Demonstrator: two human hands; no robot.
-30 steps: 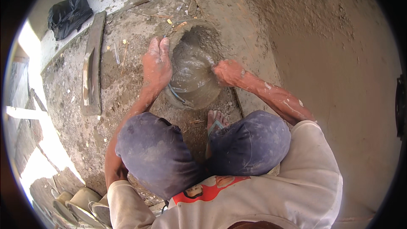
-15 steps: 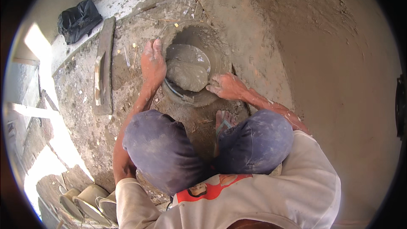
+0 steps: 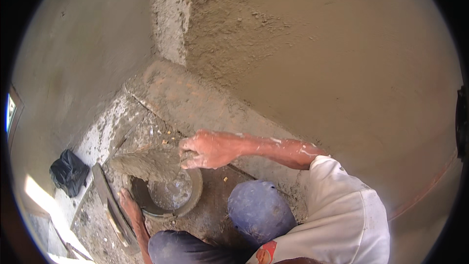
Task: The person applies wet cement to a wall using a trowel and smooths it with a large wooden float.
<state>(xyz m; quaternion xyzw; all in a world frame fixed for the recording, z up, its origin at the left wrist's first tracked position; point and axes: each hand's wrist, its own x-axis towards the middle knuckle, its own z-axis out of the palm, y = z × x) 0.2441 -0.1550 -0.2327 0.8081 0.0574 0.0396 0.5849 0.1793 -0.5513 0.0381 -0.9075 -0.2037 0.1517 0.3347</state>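
right hand (image 3: 207, 150): grip holds mortar-caked tool (image 3: 146, 165) | left hand (image 3: 131, 208): grip unclear, at round bucket (image 3: 197, 190)

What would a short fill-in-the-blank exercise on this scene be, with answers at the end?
1. The hand holding the mortar-covered tool is the person's ____ one.
2. In the picture, the long board lies on the ____ side of the bucket.
3. The plastic bag's colour is ____.

Missing words: right; left; black.
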